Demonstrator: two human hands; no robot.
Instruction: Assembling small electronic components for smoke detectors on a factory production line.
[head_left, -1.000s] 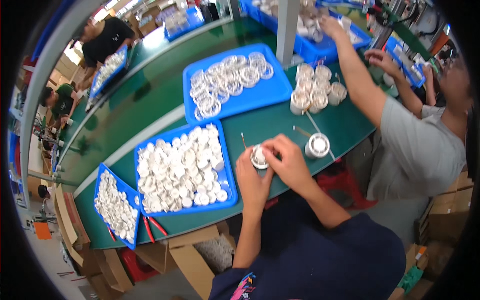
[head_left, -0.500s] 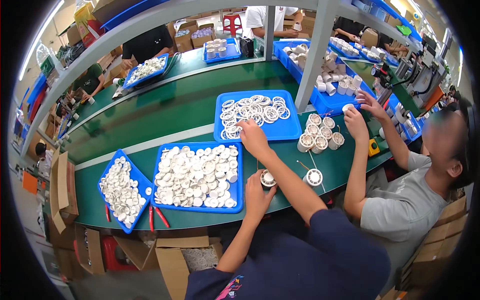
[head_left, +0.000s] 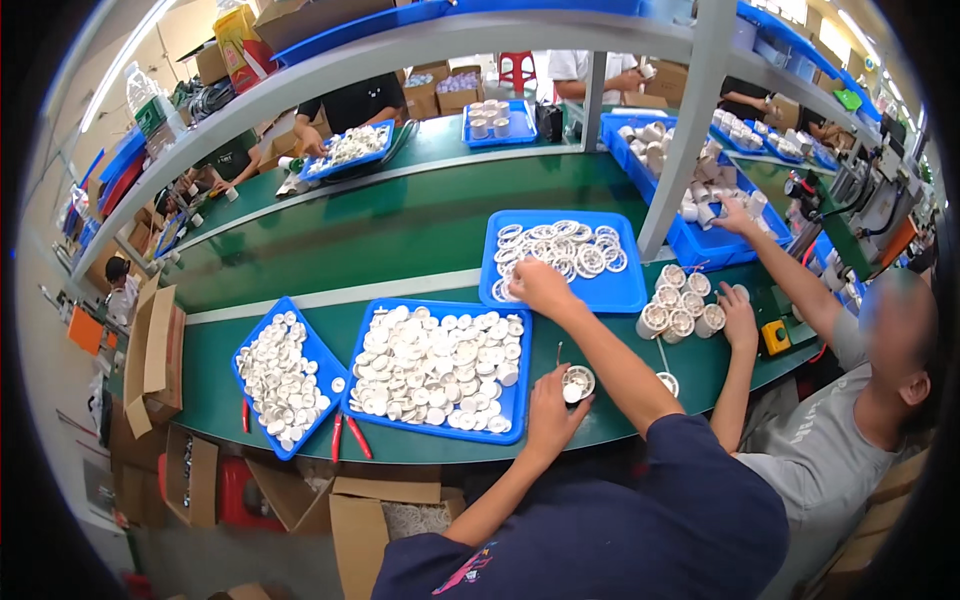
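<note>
My left hand [head_left: 550, 415] is closed around a white round housing [head_left: 578, 384] at the bench's near edge; a thin wire rises beside it. My right hand [head_left: 543, 287] reaches across to the left side of a blue tray [head_left: 625, 294] of white plastic rings [head_left: 592, 258]. Its fingers are bent together among the rings, and their tips are too hidden to tell what is between them. Right of my right forearm stands another white housing [head_left: 668, 382], partly covered by the arm. A cluster of white housings with wires [head_left: 680, 303] stands beyond it.
Left of my hands are a large blue tray [head_left: 520, 425] of white caps and a tilted blue tray [head_left: 284, 452] of small white parts. Red-handled pliers [head_left: 357, 437] lie at the front edge. A grey post [head_left: 690, 130] rises beyond. A co-worker's arm [head_left: 800, 280] works at right.
The whole view has shifted, so the bench appears farther right. My hands stay at the housing and the ring tray. The co-worker's far hand has moved into the bin of white cylinders.
</note>
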